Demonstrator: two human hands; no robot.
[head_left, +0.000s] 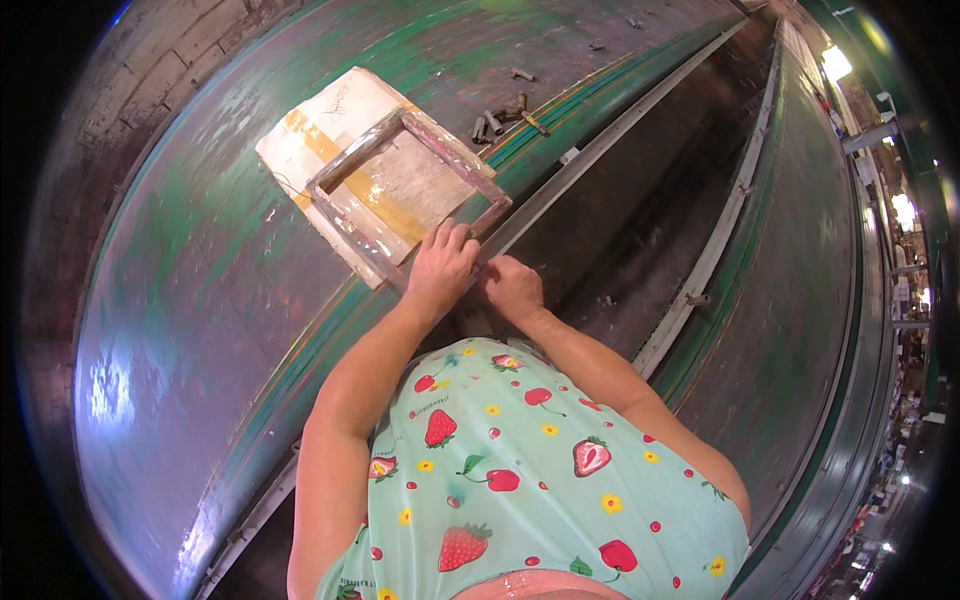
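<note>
A small wooden frame (353, 158), worn and stained, lies on a white board (343, 98) with strips of yellow-brown tape across it. At the frame's near edge is my left hand (443, 267), its fingers bent and close together, overlapping that edge. Just to the right, my right hand (515, 290) is closed in a fist or pinch. The two hands almost meet. Whatever lies between their fingertips, if anything, is hidden or too small to make out.
The board lies on a long green-streaked table (215, 235). Several small cylinders (492, 124) are scattered beyond the frame. A pale rail (600, 135) edges the table, with a dark gap (640, 220) beside it. Another long table (775, 290) runs along the right.
</note>
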